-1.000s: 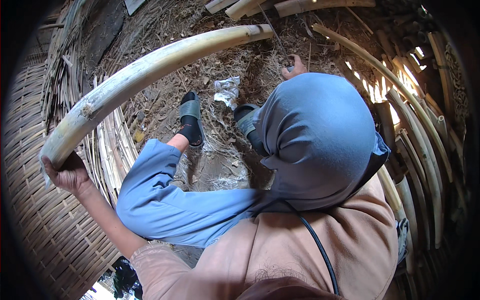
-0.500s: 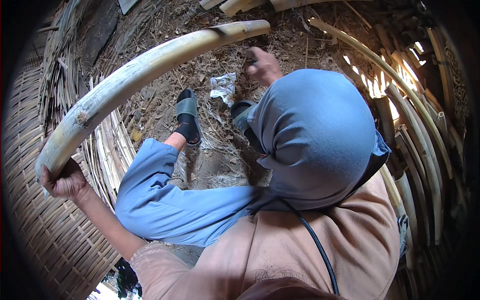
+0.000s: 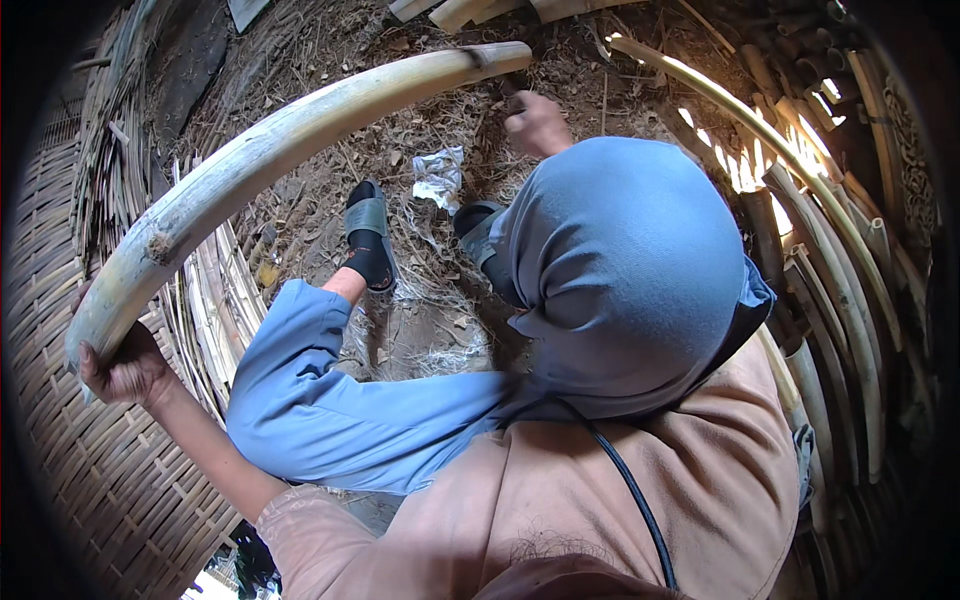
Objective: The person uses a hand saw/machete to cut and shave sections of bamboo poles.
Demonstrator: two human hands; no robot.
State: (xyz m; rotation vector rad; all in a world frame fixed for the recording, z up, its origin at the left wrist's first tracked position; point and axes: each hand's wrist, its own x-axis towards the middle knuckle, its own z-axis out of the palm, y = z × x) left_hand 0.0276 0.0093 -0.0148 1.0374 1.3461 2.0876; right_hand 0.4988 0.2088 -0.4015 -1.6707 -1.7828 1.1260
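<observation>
A thick, pale bamboo pole (image 3: 290, 140) slants from the lower left up to the top middle, its shape bent by the lens. Around its near end my left hand (image 3: 125, 370) is wrapped, thumb on one side. My right hand (image 3: 537, 124) is closed beyond my right knee, close to the pole's far end. From that fist a dark, blurred tool (image 3: 513, 92) sticks out toward the pole; its kind is not clear. A dark band (image 3: 477, 60) crosses the pole near its far tip, and I cannot tell whether it is shadow or part of the tool.
Woven bamboo matting (image 3: 110, 480) stands at the left, beside split strips (image 3: 215, 300). More bamboo poles (image 3: 845, 290) lean at the right, and cut pieces (image 3: 475, 12) lie at the top. A crumpled white wrapper (image 3: 438, 177) rests on the littered ground between my sandalled feet.
My right hand has shifted slightly right with the dark tool. The dark band on the pole now sits closer to its far tip. My left hand keeps its grip.
</observation>
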